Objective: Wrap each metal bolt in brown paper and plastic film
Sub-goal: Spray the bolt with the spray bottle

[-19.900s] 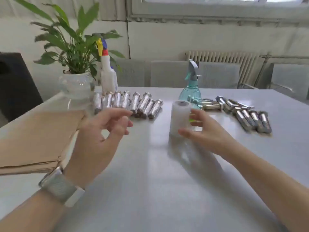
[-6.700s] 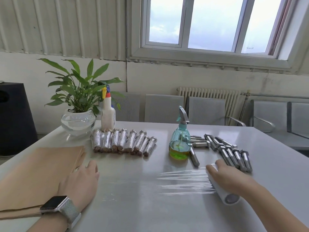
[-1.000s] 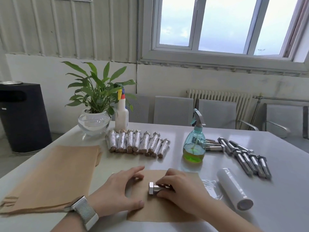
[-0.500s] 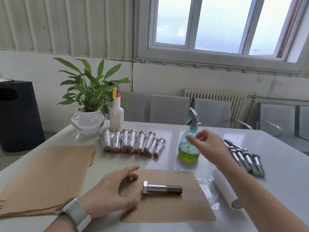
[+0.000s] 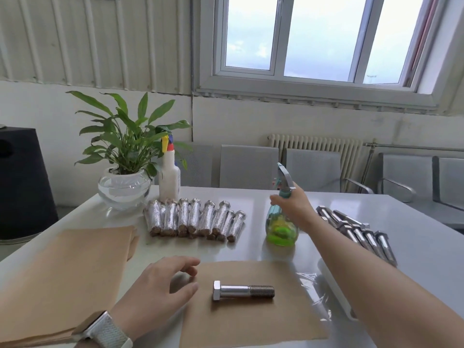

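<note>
We read no labels anywhere. Our right hand (image 5: 293, 205) curls around the neck of the translucent teal spray bottle (image 5: 281, 228). Our left hand (image 5: 160, 288) rests loose-fingered beside the steel hex bolt (image 5: 242, 291), which lies on matte brown paper (image 5: 251, 320) over crinkled film (image 5: 317, 295) on the glossy desk (image 5: 414, 257).

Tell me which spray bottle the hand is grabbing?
The right hand grips the neck of the blue-green spray bottle with green liquid. The white spray bottle stands untouched beside the plant.

right hand (image 5: 295, 205) | reached from mid-air | now grips spray bottle (image 5: 281, 226)
</note>
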